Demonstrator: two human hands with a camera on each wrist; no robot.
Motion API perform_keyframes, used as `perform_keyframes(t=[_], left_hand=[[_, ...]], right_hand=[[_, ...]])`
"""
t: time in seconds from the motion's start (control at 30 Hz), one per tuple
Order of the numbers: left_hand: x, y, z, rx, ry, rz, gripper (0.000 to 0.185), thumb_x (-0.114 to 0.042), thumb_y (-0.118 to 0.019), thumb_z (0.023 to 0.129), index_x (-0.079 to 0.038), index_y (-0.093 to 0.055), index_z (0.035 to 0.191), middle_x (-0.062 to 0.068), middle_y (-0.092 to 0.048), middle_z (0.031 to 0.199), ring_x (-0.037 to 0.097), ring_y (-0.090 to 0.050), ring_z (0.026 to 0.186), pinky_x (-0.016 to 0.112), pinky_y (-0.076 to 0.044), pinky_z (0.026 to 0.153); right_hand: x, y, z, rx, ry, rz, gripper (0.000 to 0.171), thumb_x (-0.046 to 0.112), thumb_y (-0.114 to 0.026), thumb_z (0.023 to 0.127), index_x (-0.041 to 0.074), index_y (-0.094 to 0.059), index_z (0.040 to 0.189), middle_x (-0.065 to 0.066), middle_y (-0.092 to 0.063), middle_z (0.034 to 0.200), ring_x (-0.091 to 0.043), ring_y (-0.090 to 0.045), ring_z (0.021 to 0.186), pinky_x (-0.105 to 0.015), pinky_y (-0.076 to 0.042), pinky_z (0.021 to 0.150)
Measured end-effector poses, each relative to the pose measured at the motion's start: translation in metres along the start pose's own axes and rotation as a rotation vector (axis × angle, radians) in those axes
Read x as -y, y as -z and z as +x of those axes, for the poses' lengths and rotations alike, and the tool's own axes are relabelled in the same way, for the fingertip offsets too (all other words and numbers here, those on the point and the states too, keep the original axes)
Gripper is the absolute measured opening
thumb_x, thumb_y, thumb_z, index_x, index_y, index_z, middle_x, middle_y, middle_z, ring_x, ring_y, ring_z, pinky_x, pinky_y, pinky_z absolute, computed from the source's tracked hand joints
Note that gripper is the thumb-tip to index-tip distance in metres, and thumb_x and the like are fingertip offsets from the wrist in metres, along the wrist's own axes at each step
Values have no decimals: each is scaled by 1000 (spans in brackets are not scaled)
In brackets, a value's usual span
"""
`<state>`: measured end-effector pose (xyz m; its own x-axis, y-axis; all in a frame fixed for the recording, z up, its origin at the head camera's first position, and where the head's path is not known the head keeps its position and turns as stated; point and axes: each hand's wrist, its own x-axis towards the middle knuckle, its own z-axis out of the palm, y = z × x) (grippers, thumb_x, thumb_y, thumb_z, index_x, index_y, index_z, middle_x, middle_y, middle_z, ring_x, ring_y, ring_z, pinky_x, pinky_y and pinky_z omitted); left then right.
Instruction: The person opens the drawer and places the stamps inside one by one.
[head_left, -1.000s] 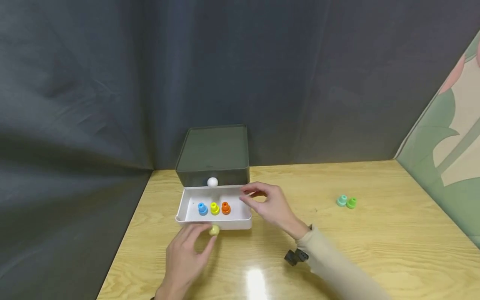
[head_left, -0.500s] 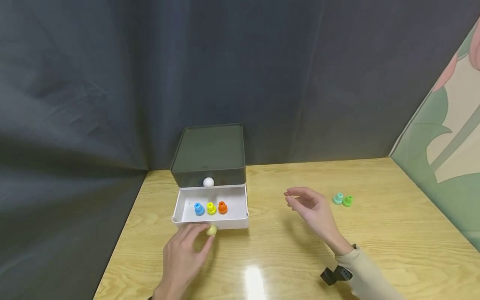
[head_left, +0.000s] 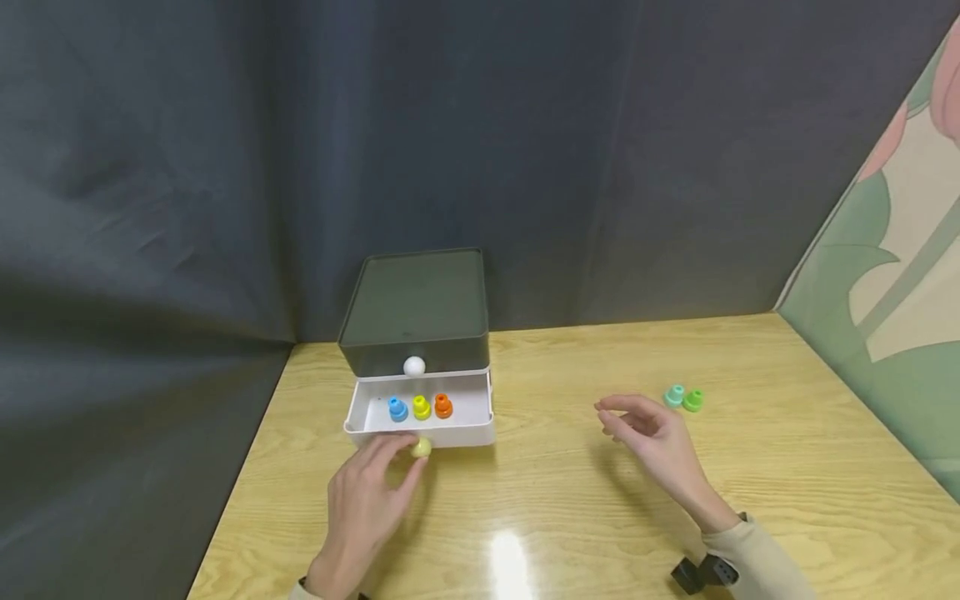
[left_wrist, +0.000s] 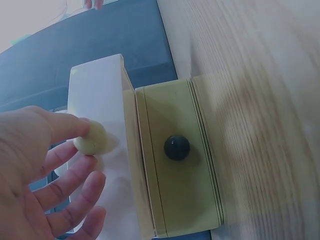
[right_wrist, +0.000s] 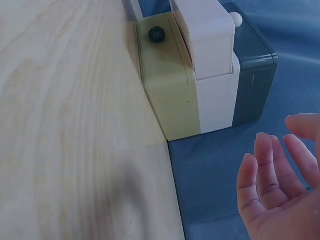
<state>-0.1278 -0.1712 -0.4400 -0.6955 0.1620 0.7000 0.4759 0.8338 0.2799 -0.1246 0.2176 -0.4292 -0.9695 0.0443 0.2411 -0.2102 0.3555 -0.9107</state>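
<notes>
A small drawer cabinet with a dark top [head_left: 420, 300] stands on the wooden table, its white middle drawer [head_left: 461, 437] pulled out. My left hand [head_left: 367, 500] pinches that drawer's pale yellow round knob [left_wrist: 94, 139] between thumb and fingers. Inside the drawer stand three stepped plastic pieces in a row: a blue one [head_left: 397, 409], a yellow one [head_left: 422, 407] and an orange one [head_left: 443, 407]. To the right, my right hand [head_left: 652, 442] hovers over the table, fingers loosely bent and holding nothing. Near it are a teal piece [head_left: 674, 397] and a green piece [head_left: 693, 401].
The dark top drawer has a white knob [head_left: 414, 366]. Below the white drawer is an olive drawer [left_wrist: 172, 200] with a black knob [left_wrist: 177, 147]. A dark curtain [head_left: 540, 167] hangs behind the table, and a floral panel [head_left: 907, 283] borders the right side.
My right hand has moved away from the drawer, rightward toward the teal and green pieces. The white drawer has slid slightly inward, with my left hand still on its knob.
</notes>
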Motion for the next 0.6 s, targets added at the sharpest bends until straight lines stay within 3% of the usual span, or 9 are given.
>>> perform_keyframes(t=[0.17,0.4,0.6], left_hand=[[5,-4,3,11,26,-29,33,-24,-95,76,-20,-81,106,-3,-80,100,14,-72,76,25,-51,58],[8,-12,12,54,108,-75,32,-22,-94,80,-18,-80,109,-1,-80,103,15,-72,77,25,-49,59],[12,-19,19,67,140,-103,32,-22,-92,82,-18,-79,111,-1,-80,107,15,-73,79,26,-51,61]], right_hand=[[-6,3,-5,3,-34,3,26,16,-70,104,3,-73,126,11,-79,113,-6,-73,88,-25,-60,79],[-16,11,-12,3,-86,-44,28,22,-68,106,4,-73,127,1,-79,116,-9,-73,90,-23,-58,82],[-20,17,-16,-2,-87,-54,29,22,-67,106,3,-72,129,15,-78,111,-9,-73,89,-25,-59,80]])
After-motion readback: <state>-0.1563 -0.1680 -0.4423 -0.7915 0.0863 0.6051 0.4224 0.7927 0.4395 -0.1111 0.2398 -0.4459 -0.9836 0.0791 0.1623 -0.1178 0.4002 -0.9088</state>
